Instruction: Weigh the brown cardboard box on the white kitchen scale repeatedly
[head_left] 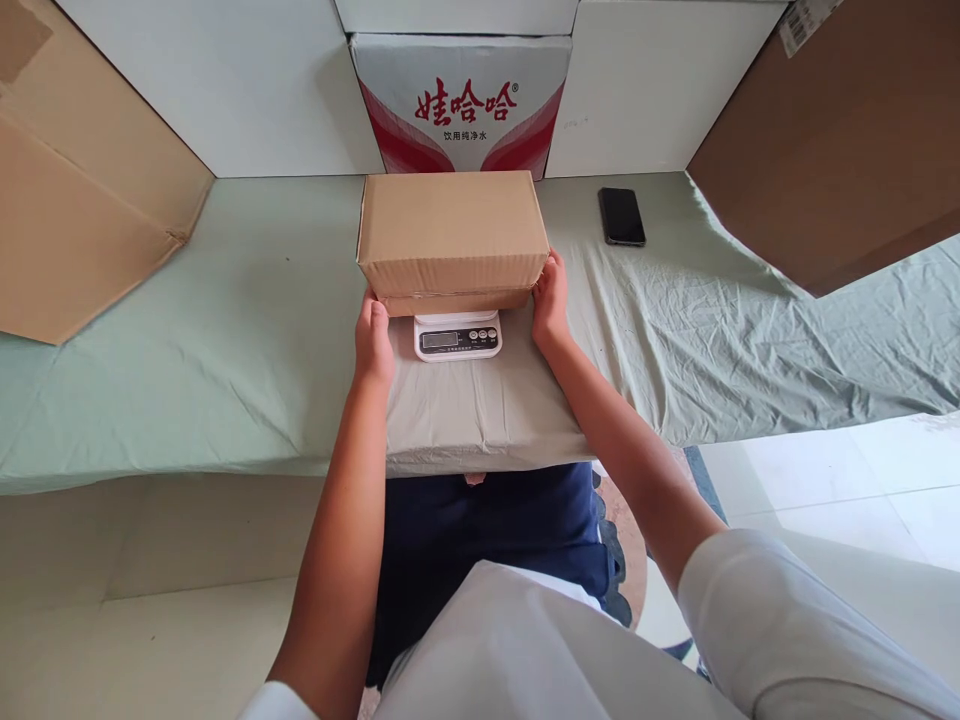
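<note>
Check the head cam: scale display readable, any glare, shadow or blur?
Head view: sharp, soft even daylight. The scale display is too small to read, no glare. The cardboard box shades the scale top. Left hand and right hand unblurred. Wide-angle bending at the edges.

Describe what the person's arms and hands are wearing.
Both forearms are bare. The left hand and right hand wear no gloves, rings or watch that I can see. White short sleeves cover the upper arms.
</note>
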